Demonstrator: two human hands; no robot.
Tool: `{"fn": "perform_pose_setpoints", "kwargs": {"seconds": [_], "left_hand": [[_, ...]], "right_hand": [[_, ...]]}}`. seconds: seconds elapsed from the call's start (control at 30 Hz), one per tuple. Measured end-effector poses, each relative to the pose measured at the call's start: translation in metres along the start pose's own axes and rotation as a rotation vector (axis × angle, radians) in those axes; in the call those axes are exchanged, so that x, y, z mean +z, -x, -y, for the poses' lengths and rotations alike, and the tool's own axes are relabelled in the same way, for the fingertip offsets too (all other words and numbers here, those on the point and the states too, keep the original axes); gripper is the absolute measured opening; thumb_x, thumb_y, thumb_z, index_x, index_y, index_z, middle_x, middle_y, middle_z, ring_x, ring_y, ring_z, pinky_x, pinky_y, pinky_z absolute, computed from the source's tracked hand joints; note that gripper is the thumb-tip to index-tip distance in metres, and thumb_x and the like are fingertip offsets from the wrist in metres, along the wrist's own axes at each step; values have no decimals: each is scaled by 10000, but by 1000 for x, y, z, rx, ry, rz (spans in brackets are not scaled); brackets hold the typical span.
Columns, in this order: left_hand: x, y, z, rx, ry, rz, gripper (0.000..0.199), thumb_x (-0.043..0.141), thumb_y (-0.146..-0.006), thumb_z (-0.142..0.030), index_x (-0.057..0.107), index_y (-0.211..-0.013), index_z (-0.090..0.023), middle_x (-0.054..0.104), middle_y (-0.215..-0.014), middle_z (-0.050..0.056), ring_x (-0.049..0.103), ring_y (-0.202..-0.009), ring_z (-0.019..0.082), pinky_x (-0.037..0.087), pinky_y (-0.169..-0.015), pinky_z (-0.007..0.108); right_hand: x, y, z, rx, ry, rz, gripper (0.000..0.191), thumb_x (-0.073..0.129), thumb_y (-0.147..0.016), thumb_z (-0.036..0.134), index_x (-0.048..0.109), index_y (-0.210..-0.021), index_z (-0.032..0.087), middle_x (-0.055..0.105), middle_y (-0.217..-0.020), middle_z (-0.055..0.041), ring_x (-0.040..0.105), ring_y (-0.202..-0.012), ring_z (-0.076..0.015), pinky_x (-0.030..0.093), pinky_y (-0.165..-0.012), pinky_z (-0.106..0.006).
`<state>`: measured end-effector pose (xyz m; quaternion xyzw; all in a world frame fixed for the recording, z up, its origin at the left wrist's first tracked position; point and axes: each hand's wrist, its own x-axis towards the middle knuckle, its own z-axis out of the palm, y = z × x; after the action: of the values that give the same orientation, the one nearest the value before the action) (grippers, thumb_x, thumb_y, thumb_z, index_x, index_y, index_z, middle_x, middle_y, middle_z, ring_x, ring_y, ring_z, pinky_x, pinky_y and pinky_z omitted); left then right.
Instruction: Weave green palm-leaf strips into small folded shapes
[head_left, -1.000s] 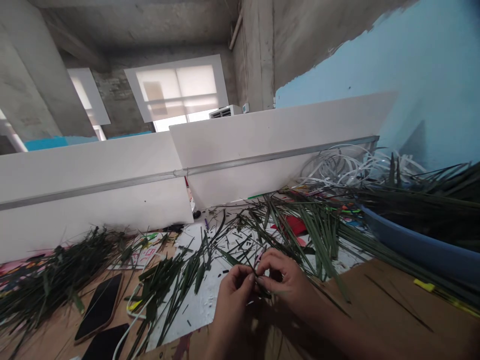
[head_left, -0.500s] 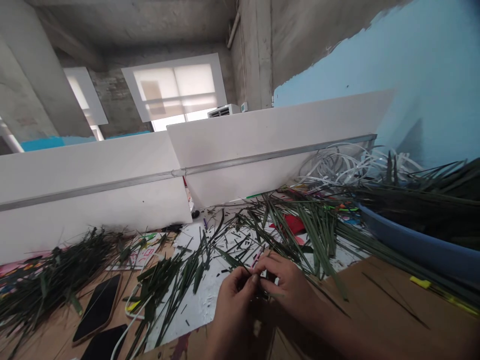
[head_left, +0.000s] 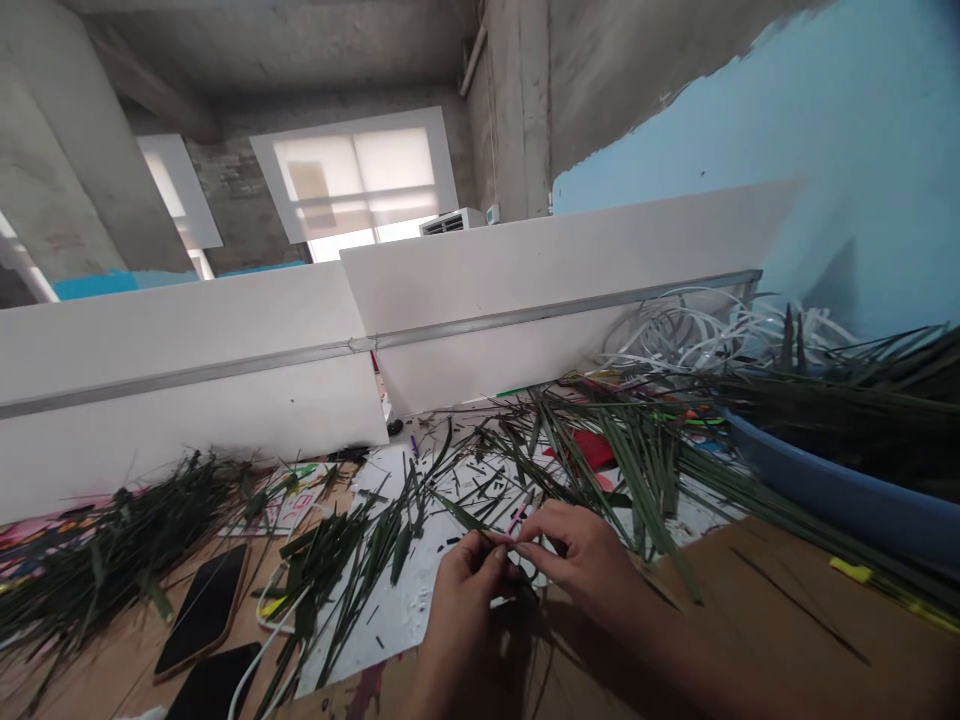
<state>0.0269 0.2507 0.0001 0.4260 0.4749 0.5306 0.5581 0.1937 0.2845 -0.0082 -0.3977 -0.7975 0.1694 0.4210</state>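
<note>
My left hand [head_left: 466,580] is closed, with thumb and forefinger pinched together low in the middle of the view. My right hand [head_left: 576,548] meets it fingertip to fingertip, also pinching. Between them is a thin dark green leaf strip [head_left: 529,590], mostly hidden by the fingers, with an end showing below. Just beyond the fingers a long green leaf [head_left: 463,516] points away to the upper left. A slim pink object [head_left: 517,512] lies behind the right fingers; its kind is unclear.
Piles of cut leaves [head_left: 645,460] spread around a white sheet [head_left: 397,610]. At left lie two dark phones [head_left: 202,610] and a white cable [head_left: 259,660]. A blue basin [head_left: 832,480] of leaves stands right, before coiled white strips [head_left: 667,330]. White panels [head_left: 480,290] close off the back.
My right fingers have straightened slightly and shifted at the pinch, and more leaf shows below the hands. The whole view has moved a little, so the scene sits slightly farther right.
</note>
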Motion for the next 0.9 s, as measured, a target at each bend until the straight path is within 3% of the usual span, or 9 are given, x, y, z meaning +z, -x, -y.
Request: {"fn": "perform_pose_setpoints", "kwargs": {"seconds": [0.23,0.43,0.6,0.73,0.9], "left_hand": [[-5,0,-5,-1,21,9,389,891,-485,-442,727,-677,-146,671,-655,48,564,-593,139,446,-613,261],[-9,1,-7,19,-55,-25,215,843,-503,-280,737,-648,-162,675,-633,38,552,-596,144,425,-622,261],[-9,4,-11,26,-69,-19,138,784,-512,-228,717,-620,-175,674,-641,34,566,-639,158,436,-657,268],[-5,10,-17,41,-71,1,111,765,-536,-223,700,-614,-178,659,-650,27,587,-673,170,455,-671,270],[-3,12,-17,89,-96,-6,82,741,-595,-219,706,-661,-186,684,-703,26,618,-697,180,473,-663,266]], "right_hand": [[-1,1,3,-84,-114,17,90,697,-832,232,720,-747,210,580,-865,-36,597,-782,-200,416,-703,-311],[0,-3,-4,-51,-298,147,133,715,-807,245,694,-685,198,600,-769,-15,591,-745,-184,401,-683,-290],[8,-5,-13,103,-435,156,220,662,-835,379,687,-738,183,620,-725,-26,544,-699,-189,369,-633,-291],[12,-4,-10,237,-511,218,152,645,-767,253,724,-866,168,677,-801,-30,561,-730,-188,383,-649,-283],[13,-3,-3,294,-525,224,144,660,-734,253,721,-824,158,662,-768,-20,545,-713,-176,374,-633,-273]]}}
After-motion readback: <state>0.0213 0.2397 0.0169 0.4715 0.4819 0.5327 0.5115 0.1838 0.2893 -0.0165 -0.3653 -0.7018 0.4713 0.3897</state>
